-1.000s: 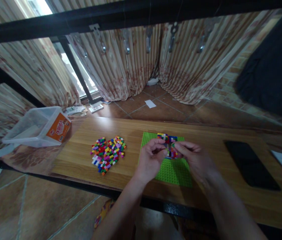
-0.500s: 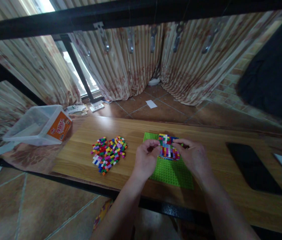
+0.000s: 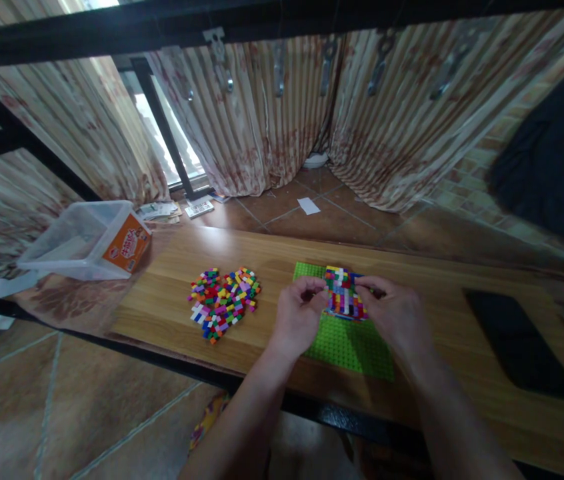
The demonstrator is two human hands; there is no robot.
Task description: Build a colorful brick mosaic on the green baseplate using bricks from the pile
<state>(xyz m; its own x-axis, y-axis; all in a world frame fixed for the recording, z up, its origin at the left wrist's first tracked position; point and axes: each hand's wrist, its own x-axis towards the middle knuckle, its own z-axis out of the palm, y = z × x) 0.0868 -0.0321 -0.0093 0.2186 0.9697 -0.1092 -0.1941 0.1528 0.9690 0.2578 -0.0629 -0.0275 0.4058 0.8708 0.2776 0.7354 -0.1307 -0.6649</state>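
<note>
Your left hand (image 3: 298, 320) and right hand (image 3: 396, 319) pinch the brick block (image 3: 343, 300) at the green plate's (image 3: 349, 343) 12 o'clock edge; press evenly.

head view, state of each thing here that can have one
plastic box: open, tipped on its side
loose bricks: heaped on the table
brick patch: stuck on the green baseplate
left hand: fingertips at the patch's edge
right hand: fingertips on the patch
phone: screen dark, lying flat
</note>
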